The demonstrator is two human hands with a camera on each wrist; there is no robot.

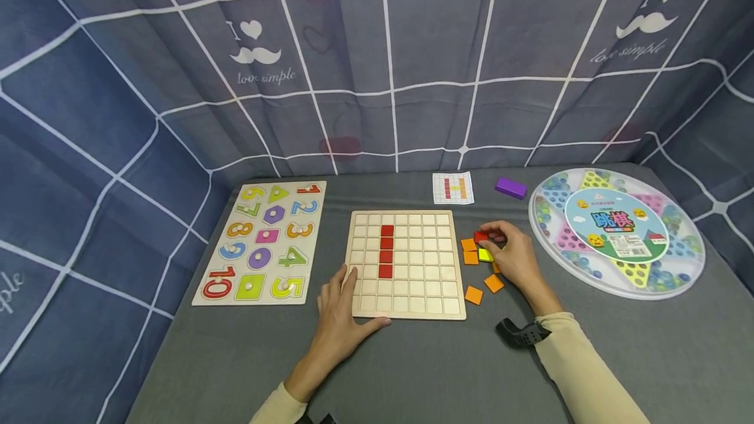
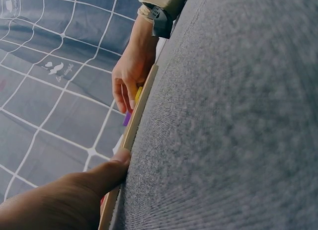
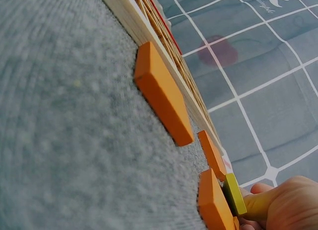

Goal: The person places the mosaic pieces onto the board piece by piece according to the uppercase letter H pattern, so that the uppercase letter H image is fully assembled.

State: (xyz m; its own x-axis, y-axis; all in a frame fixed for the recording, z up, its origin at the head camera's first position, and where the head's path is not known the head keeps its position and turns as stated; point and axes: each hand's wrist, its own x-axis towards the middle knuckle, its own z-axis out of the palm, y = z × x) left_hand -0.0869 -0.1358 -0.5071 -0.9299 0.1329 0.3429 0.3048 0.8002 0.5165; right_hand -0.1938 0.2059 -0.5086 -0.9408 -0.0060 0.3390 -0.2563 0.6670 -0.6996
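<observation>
A wooden grid board (image 1: 412,300) lies in the middle with a column of several red tiles (image 1: 385,256) in its cells. My left hand (image 1: 338,316) rests at the board's lower-left corner, fingers along its left side; its thumb (image 2: 112,173) touches the near edge. Right of the board, my right hand (image 1: 514,255) pinches a red tile (image 1: 480,236) between thumb and finger. A yellow tile (image 1: 485,255) is beneath that hand, close to the thumb in the right wrist view. Several orange tiles (image 1: 474,295) lie around it, one partly hidden by the hand.
A small pattern card (image 1: 453,188) and a purple block (image 1: 511,188) lie behind the board. To the left is a number-and-shape puzzle board (image 1: 259,244). On the right lies a round Chinese checkers set (image 1: 617,234). A checked curtain (image 1: 353,51) hangs behind the table.
</observation>
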